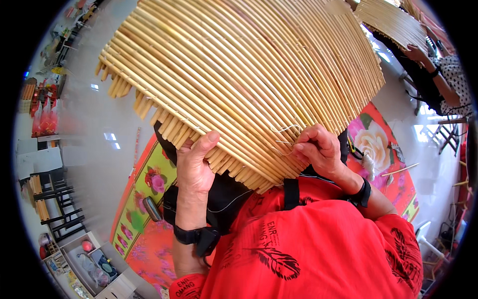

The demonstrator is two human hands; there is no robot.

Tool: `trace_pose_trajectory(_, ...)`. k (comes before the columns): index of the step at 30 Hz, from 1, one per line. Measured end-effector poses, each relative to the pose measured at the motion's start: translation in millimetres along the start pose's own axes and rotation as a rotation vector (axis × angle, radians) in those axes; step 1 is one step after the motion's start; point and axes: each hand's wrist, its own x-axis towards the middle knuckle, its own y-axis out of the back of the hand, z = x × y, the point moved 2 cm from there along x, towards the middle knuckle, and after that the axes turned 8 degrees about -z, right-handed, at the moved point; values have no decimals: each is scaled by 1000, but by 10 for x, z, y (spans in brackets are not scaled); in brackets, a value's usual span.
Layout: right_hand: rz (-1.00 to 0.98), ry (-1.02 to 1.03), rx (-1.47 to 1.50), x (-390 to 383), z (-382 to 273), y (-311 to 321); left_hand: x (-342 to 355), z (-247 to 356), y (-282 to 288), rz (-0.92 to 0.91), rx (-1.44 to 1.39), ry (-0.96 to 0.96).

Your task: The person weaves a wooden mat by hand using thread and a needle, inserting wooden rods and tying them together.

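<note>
A large mat of straight straw-coloured reed stalks (239,74), laid side by side and stitched with thread, slopes across my lap. At its near left edge, my left hand (196,162) grips it, thumb on top and fingers out of sight underneath. My right hand (318,147) is over the near right part of the mat, thumb and fingertips pinched together. White thread (286,129) loops over the stalks beside those fingertips, and a thin pale strand runs into the pinch. Whether a needle is there too, I cannot tell. Stalk ends stick out unevenly along the left edge.
Under me lies a red and yellow flowered floor mat (149,249), with a dark oval object (152,208) on it. A drawer box of small items (94,266) and a black rack (57,204) stand left. Far right, another person's hand (416,54) touches a second reed mat (391,22).
</note>
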Motion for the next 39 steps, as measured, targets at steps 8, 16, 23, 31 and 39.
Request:
trace_pose_trajectory(8,34,-46,135,60,-79,-30,-88,-325,240,-221,-390,122)
trace_pose_trajectory(16,42,-130,55,125,-52,33,106,-375,-42,34,-136,38)
trace_pose_trajectory(23,-33,-93,-208,253,-269,213,99,-247,-106,70,-77,33)
trace_pose_trajectory(31,-190,-113,-523,373,-447,251,92,-226,-127,90,-23,35)
trace_pose_trajectory(39,-221,-183,-407,431,-581,230,94,-222,-131,113,-35,51)
